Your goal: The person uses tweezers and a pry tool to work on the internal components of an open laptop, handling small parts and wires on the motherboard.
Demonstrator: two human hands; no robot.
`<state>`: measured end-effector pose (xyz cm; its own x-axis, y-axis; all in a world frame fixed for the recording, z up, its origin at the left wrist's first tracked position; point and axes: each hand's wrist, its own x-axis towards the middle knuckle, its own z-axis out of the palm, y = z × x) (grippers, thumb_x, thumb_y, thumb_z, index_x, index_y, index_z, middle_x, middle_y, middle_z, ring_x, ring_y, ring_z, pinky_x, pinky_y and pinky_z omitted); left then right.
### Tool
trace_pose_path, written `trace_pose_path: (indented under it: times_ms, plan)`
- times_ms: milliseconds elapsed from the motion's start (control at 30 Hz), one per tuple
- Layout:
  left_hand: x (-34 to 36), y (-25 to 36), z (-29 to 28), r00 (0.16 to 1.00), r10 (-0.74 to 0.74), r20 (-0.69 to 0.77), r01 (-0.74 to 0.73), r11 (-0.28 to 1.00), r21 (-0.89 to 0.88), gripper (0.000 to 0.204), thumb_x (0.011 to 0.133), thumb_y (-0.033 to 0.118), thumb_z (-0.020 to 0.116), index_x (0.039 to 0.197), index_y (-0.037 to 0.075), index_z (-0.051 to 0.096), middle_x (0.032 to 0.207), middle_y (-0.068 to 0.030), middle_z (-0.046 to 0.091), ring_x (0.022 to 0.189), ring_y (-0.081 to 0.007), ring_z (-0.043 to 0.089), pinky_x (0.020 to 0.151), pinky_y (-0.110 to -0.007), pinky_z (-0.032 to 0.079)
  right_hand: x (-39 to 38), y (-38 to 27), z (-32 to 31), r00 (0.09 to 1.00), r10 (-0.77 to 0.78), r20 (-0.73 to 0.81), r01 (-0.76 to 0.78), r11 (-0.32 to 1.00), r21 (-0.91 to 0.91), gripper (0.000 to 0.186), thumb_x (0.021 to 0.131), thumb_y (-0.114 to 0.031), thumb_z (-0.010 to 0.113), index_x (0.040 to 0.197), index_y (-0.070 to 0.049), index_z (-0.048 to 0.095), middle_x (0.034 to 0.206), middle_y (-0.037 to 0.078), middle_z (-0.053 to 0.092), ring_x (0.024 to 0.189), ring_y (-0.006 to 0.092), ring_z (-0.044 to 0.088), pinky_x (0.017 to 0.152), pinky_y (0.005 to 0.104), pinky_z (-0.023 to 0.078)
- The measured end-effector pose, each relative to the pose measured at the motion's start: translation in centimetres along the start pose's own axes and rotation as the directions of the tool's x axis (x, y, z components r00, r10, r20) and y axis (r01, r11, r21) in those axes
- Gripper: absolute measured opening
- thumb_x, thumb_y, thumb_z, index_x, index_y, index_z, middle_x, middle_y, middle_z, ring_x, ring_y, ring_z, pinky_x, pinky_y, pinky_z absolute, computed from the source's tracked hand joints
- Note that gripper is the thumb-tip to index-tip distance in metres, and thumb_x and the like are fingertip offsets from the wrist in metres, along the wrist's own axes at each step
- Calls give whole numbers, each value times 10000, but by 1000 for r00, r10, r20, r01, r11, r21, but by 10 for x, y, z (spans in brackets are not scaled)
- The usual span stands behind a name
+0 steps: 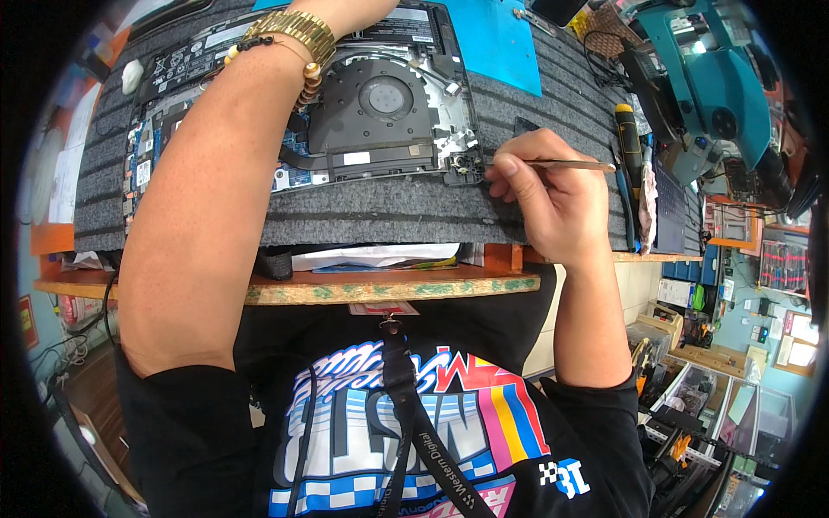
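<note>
An opened laptop base [458, 95] lies before me on a ribbed grey mat, its inner parts bare. Its round black cooling fan [385, 97] is in plain sight. At the right near corner of the laptop is a black hinge [464, 164]. My right hand [548, 186] pinches slim metal tweezers [566, 164], the working end beside that hinge. My left arm stretches across the laptop's left part, hiding some of the board. Of my left hand [358, 12], only the back near the wrist shows at the upper edge; its fingers are out of the picture.
The grey mat [389, 211] covers the wooden bench [406, 292]. A blue sheet [496, 43] lies beyond the laptop. On the right are a yellow and black screwdriver [628, 134] and a teal microscope [717, 78]. A white wad [132, 76] sits at the left.
</note>
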<state>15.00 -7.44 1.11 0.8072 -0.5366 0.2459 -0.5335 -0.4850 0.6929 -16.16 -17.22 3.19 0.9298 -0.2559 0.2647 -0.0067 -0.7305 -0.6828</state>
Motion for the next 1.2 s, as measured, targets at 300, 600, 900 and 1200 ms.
trace_pose_path:
  times_ms: [300,600,900,1200]
  plan:
    - [-1,0,-1,1000,0,-1,0,1000,-28,476,1165,350,547,1218,-58,785,1258,-364,772,1258,-536,715,1106,-564,564,-1,1,2,999,2,-32,0,998,55,95,1048,-25,782,964,12,760,835,88,746,702,209,751,646,342,567]
    - [-7,10,-9,998,-62,24,63,997,-46,480,1171,352,538,1211,-56,786,1268,-370,767,1265,-534,713,1109,-564,560,1,1,2,1000,-28,5,28,999,-22,77,1047,-20,779,979,11,761,841,95,751,699,213,743,651,350,573]
    - [-3,7,3,1000,-22,18,23,999,-27,476,1169,355,539,1228,-44,792,1245,-355,780,1247,-527,726,1103,-560,561,-2,0,1,1000,17,-8,-17,1000,9,95,1048,-18,771,960,16,760,861,94,763,706,217,762,653,341,582]
    - [0,2,5,1000,-3,13,3,1000,-17,476,1170,351,536,1208,-47,795,1223,-361,780,1219,-537,728,1092,-563,565,-2,1,3,1000,-11,-22,11,1000,-7,77,1030,-7,777,958,12,757,858,103,748,712,247,755,655,354,569]
